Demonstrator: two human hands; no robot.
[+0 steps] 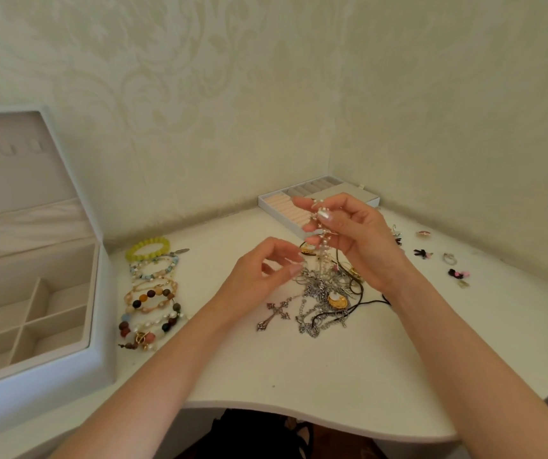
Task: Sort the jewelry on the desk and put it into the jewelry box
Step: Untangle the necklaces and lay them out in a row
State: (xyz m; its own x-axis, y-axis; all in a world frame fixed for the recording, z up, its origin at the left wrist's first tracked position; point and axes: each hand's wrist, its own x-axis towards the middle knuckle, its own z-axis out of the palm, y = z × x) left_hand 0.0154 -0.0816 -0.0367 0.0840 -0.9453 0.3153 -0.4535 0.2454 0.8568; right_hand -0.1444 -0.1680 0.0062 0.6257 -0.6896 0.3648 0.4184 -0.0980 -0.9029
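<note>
My right hand (357, 236) is raised above the desk, its fingers closed on a pearl-and-chain necklace (324, 250) that hangs down into a tangled pile of chains (325, 299). My left hand (266, 270) sits just left of the pile, thumb and forefinger pinching at the hanging strand near its lower end. A silver cross pendant (274, 314) lies at the pile's left edge. Several beaded bracelets (150, 289) lie in a column beside the open white jewelry box (100, 293), whose compartments look bare.
A white ring tray (285, 207) stands at the back by the wall corner, partly behind my right hand. Small earrings and rings (448, 260) are scattered at the right. The desk's curved front edge (299, 415) runs below my forearms.
</note>
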